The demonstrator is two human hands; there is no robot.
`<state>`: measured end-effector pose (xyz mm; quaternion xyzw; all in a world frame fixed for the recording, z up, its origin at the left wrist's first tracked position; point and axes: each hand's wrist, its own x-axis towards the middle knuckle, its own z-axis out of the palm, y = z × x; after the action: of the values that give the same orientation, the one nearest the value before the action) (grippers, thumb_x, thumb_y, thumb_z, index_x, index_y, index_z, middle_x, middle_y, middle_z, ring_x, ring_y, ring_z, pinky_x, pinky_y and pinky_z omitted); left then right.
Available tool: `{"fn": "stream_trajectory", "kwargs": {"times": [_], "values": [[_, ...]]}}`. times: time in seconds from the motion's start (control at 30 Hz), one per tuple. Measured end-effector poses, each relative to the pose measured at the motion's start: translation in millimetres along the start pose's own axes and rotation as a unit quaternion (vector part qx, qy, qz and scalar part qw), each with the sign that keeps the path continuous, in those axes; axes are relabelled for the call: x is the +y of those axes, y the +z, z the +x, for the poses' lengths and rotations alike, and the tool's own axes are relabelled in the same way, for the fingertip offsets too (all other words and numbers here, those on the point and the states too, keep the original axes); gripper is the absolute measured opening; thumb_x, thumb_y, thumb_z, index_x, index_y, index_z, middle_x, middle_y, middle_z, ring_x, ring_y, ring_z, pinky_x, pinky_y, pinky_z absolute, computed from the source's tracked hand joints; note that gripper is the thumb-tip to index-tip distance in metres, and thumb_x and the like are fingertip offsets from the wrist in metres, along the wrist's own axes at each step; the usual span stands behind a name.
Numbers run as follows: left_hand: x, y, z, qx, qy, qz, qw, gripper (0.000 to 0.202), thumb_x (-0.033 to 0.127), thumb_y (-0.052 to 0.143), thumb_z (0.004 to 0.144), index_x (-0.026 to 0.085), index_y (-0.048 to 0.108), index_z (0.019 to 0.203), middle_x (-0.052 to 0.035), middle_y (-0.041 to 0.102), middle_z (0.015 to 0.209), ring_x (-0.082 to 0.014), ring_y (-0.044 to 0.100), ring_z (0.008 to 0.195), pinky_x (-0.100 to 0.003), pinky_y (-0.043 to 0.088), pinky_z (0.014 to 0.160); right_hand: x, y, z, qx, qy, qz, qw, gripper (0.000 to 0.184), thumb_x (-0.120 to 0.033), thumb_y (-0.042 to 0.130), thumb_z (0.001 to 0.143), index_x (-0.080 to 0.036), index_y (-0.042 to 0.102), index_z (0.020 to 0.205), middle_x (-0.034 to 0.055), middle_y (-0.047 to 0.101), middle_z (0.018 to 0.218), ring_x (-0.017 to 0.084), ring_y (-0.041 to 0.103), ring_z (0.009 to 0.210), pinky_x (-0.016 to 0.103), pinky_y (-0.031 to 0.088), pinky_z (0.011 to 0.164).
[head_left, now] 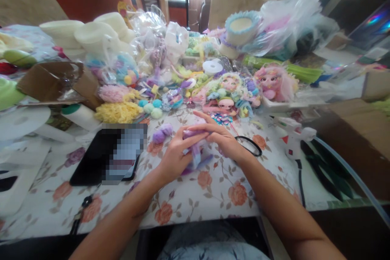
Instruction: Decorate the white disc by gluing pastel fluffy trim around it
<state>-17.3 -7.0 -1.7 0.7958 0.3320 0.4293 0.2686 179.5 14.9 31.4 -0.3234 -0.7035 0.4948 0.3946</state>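
Observation:
My left hand [175, 154] and my right hand [219, 136] meet over the floral tablecloth [213, 195]. Both are closed on a small soft purple and lilac piece [198, 156] that hangs between them. The left hand pinches it from the left, its fingers pointing right. Over the top lie the right hand's fingers, pressed together and pointing left. A loose purple pompom [162, 133] sits just left of the hands, and a black ring [250, 145] lies by my right wrist.
A black phone [103, 156] lies at left. Colourful dolls [228, 93] [274, 83], pompoms, yellow and pink fluff [117, 107], a tape roll [212, 66] and plastic bags crowd the back. A white glue gun [294, 138] and dark pliers [323, 166] lie at right. A cardboard box [57, 81] stands at left.

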Motion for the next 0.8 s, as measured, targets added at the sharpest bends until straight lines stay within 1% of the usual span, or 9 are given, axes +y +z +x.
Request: {"fn": "stream_trajectory", "kwargs": {"times": [0.07,0.13,0.27,0.33,0.4,0.47,0.63,0.7,0.8], "values": [[-1,1.1,0,0.007,0.0,-0.005,1.0,0.049,0.01,0.06,0.087,0.031,0.064,0.131,-0.0088,0.058,0.129,-0.0255,0.057,0.123,-0.045,0.048,0.106,-1,-1,-1,-0.001,-0.003,0.0,1.0,0.039,-0.028,0.052,0.086,-0.036,0.075,0.116,-0.007,0.056,0.147,0.027,0.027,0.151,0.049,0.019,0.124],[-1,1.8,1,0.012,-0.005,-0.001,1.0,0.047,0.013,0.064,0.087,0.03,0.065,0.13,-0.009,0.06,0.128,-0.0253,0.058,0.121,-0.044,0.049,0.105,-2,-1,-3,0.01,-0.006,-0.003,1.0,0.036,-0.031,0.055,0.087,-0.037,0.075,0.116,-0.0061,0.054,0.148,0.028,0.031,0.149,0.049,0.02,0.124],[-1,1.5,0,0.037,-0.03,0.026,0.999,0.047,0.018,0.068,0.086,0.029,0.064,0.131,-0.0097,0.061,0.128,-0.0262,0.06,0.12,-0.043,0.05,0.104,-3,-2,-15,0.069,-0.023,-0.014,0.997,0.032,-0.036,0.062,0.088,-0.038,0.073,0.119,-0.0053,0.047,0.155,0.03,0.036,0.146,0.049,0.023,0.122],[0,1.0,-1,0.042,-0.047,0.034,0.997,0.05,0.017,0.069,0.085,0.028,0.063,0.134,-0.0104,0.061,0.13,-0.0264,0.059,0.122,-0.042,0.05,0.105,-3,-2,-22,0.099,-0.039,-0.013,0.994,0.029,-0.034,0.061,0.09,-0.037,0.075,0.115,-0.0052,0.048,0.153,0.028,0.037,0.146,0.048,0.026,0.121],[0,0.8,-2,0.041,-0.054,0.037,0.997,0.052,0.017,0.069,0.085,0.027,0.061,0.136,-0.011,0.06,0.131,-0.0263,0.059,0.123,-0.041,0.049,0.105,-3,-3,-27,0.113,-0.048,-0.025,0.992,0.024,-0.031,0.06,0.091,-0.036,0.077,0.107,-0.0048,0.051,0.152,0.028,0.038,0.146,0.048,0.027,0.121],[0,0.8,-2,0.041,-0.05,0.039,0.997,0.052,0.017,0.069,0.085,0.026,0.061,0.135,-0.0114,0.061,0.131,-0.0262,0.059,0.123,-0.04,0.05,0.105,-5,-4,-29,0.105,-0.051,-0.067,0.991,0.022,-0.029,0.059,0.091,-0.033,0.079,0.1,-0.0033,0.051,0.151,0.028,0.037,0.146,0.048,0.025,0.122],[0,1.0,-1,0.035,-0.029,0.051,0.998,0.052,0.017,0.067,0.085,0.025,0.061,0.136,-0.0108,0.061,0.127,-0.0247,0.062,0.118,-0.038,0.052,0.103,-10,-5,-23,0.057,-0.064,-0.184,0.979,0.021,-0.029,0.06,0.09,-0.027,0.078,0.1,0.0033,0.048,0.154,0.029,0.031,0.149,0.051,0.02,0.123],[0,1.3,-1,0.035,-0.022,0.052,0.998,0.052,0.017,0.067,0.085,0.025,0.06,0.136,-0.0103,0.061,0.129,-0.0246,0.061,0.119,-0.038,0.052,0.103,-12,-5,-19,0.04,-0.069,-0.203,0.976,0.021,-0.028,0.059,0.09,-0.026,0.077,0.101,0.004,0.046,0.156,0.029,0.028,0.15,0.051,0.018,0.123],[-1,3.2,-1,0.041,-0.009,0.047,0.998,0.059,0.014,0.067,0.084,0.027,0.054,0.139,-0.0089,0.062,0.131,-0.024,0.059,0.122,-0.038,0.05,0.105,-11,-6,-14,0.017,-0.068,-0.196,0.978,0.023,-0.028,0.059,0.09,-0.027,0.077,0.104,0.0042,0.043,0.158,0.029,0.028,0.151,0.051,0.017,0.124]]}}
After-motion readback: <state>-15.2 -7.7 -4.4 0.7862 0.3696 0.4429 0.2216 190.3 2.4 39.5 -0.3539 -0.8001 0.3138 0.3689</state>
